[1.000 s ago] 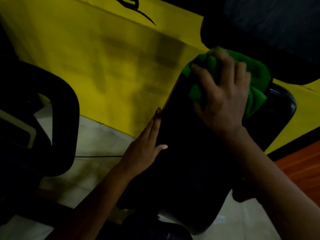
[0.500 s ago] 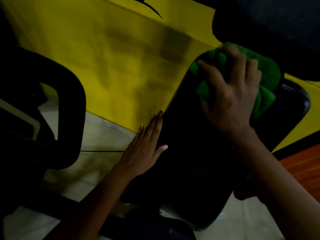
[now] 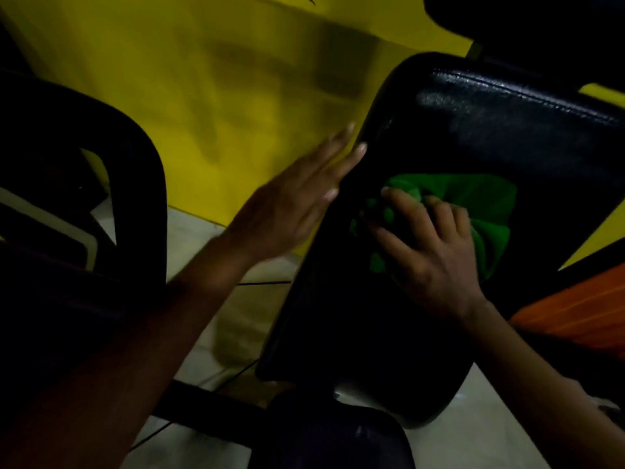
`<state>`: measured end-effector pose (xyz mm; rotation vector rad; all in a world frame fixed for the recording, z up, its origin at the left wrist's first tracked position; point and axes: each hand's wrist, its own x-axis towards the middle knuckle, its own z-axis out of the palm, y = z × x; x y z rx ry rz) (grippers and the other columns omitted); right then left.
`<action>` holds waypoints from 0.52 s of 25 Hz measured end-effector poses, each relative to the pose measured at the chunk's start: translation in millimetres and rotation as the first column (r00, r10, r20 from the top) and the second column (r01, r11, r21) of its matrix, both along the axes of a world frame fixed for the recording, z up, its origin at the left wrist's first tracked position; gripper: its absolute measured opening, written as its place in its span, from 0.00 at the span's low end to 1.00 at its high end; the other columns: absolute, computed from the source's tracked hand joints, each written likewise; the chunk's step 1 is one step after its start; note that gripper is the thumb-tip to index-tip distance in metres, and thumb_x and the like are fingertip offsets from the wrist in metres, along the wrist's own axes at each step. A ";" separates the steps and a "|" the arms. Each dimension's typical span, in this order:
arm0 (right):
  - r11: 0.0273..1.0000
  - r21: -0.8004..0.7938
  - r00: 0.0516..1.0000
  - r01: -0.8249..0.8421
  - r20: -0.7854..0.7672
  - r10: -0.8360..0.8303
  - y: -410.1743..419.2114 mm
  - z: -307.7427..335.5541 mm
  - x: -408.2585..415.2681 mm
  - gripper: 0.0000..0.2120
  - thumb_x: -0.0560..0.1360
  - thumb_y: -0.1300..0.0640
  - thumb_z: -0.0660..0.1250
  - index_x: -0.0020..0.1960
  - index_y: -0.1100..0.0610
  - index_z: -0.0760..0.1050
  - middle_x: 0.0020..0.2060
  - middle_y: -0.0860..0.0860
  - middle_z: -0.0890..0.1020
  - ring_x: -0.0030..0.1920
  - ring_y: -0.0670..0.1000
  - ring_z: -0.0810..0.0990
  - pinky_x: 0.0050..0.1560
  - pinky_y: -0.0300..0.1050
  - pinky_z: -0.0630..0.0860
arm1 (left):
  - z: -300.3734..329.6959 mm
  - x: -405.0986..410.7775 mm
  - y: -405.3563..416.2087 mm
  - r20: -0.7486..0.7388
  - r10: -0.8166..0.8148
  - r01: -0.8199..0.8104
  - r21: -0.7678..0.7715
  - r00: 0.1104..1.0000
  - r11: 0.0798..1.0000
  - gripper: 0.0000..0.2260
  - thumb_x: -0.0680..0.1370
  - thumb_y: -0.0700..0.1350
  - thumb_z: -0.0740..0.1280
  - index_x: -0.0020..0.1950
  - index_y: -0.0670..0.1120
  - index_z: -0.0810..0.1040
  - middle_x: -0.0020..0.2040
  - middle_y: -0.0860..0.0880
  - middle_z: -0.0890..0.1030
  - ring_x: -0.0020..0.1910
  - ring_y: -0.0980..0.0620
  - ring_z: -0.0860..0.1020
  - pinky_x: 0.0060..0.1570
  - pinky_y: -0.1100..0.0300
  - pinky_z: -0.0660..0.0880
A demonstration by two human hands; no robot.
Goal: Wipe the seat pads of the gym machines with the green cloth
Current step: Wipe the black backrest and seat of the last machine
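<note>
Clearly the bunched green cloth (image 3: 473,211), soft, light and limp by the look of it, lies on the middle of the glossy black vinyl seat pad (image 3: 389,299), where the right hand (image 3: 436,252) presses it down with fingers (image 3: 399,201) spread and curled into its folds. Such a rag likely wants a broad palm over the wad rather than a pinch at a corner, since the vinyl looks slick. Meanwhile the left hand (image 3: 291,204), blurred, lies flat with fingers straight and close together along the pad's left edge.
</note>
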<state>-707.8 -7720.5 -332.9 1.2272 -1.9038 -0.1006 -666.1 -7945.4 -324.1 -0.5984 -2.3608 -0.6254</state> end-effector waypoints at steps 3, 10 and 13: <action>0.993 0.086 0.997 -0.077 -0.018 0.079 1.6 -34.3 8.2 0.09 0.78 0.56 0.57 0.56 0.53 0.71 0.65 0.58 0.70 0.53 0.61 0.69 0.48 0.52 0.64 | 60.0 -40.3 5.2 -0.148 -0.107 0.053 -0.332 0.983 0.942 0.21 0.83 0.43 0.56 0.76 0.41 0.60 0.76 0.39 0.57 0.76 0.43 0.55 0.73 0.51 0.58; 0.970 0.217 0.994 -0.110 0.025 0.107 -5.0 -26.8 16.1 0.11 0.76 0.54 0.56 0.56 0.51 0.73 0.64 0.56 0.68 0.52 0.59 0.69 0.48 0.52 0.64 | 85.6 -73.1 12.3 -0.271 -0.181 -0.041 -0.650 0.945 0.759 0.23 0.84 0.48 0.52 0.77 0.42 0.56 0.76 0.38 0.56 0.75 0.35 0.52 0.73 0.44 0.54; 1.000 -0.012 1.000 -0.018 0.024 0.018 -13.3 -27.1 9.8 0.08 0.79 0.53 0.57 0.56 0.51 0.71 0.64 0.56 0.74 0.52 0.60 0.70 0.48 0.53 0.65 | 69.2 -69.9 23.9 -0.316 -0.111 -0.084 -0.544 0.942 0.835 0.22 0.83 0.45 0.53 0.76 0.41 0.58 0.75 0.37 0.58 0.74 0.33 0.54 0.74 0.45 0.50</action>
